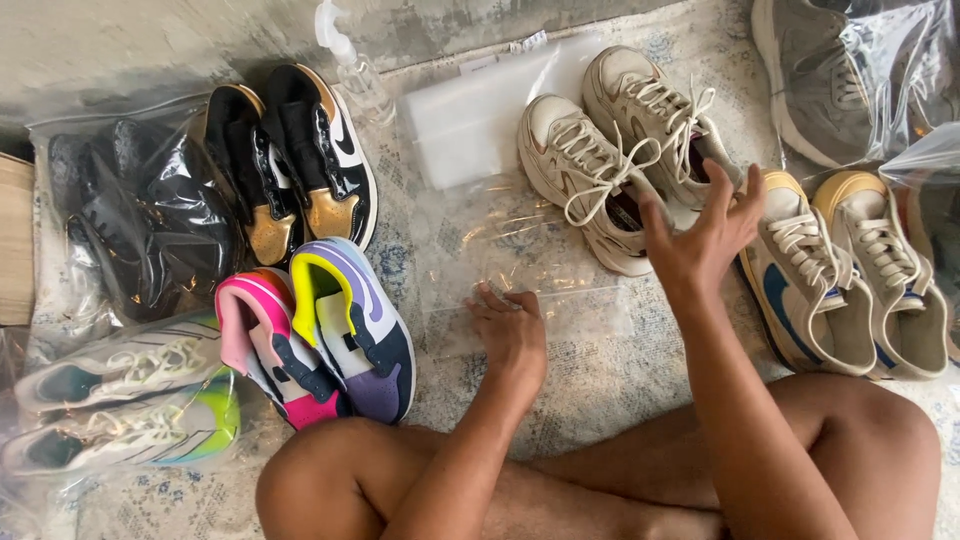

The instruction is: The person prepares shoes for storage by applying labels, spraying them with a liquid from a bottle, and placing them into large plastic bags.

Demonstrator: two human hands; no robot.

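head view looks down on a person sitting cross-legged on a pale patterned rug (600, 370). left hand (510, 330) lies flat, palm down, on a clear empty plastic bag (520, 250) spread on the rug in front of the knees, its grip loose and closed on nothing. right hand (700, 235) is raised in the air with fingers spread open, holding nothing, just over the near edge of a pair of cream laced chunky sneakers (620, 150) that lie beyond the bag. to the right of that hand sits a pair of cream and tan sneakers with blue side marks (850, 270). left of the bag stand two multicoloured high-top sneakers in pink, yellow, purple and navy (320, 330), and behind them a black and gold glossy pair (295, 160). a clear spray bottle (350, 65) lies near the rug's far edge.
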